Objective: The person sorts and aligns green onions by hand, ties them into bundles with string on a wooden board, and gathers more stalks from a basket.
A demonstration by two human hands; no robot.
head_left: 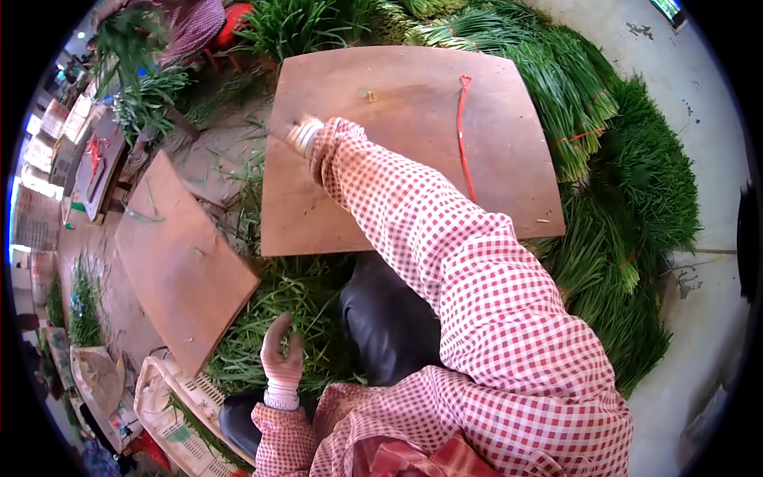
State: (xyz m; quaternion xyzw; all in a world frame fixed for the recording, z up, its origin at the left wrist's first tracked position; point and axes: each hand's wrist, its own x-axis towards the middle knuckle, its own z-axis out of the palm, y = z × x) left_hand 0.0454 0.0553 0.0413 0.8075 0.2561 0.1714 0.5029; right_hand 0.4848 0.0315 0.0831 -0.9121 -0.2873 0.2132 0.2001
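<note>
My right hand, in a pale striped glove, reaches across to the left side of the brown wooden board; its fingers are smeared by motion. My left hand, gloved too, is raised low in the view over loose green leaves, with thumb and fingers apart and nothing between them. Toward the board's right side lies a red strap. A small yellowish ring rests near the board's top edge.
Bundled green stalks are heaped along the right. A second board leans at the left, with a printed sack below it. Another person's checked sleeve shows at the upper left, near more leaves.
</note>
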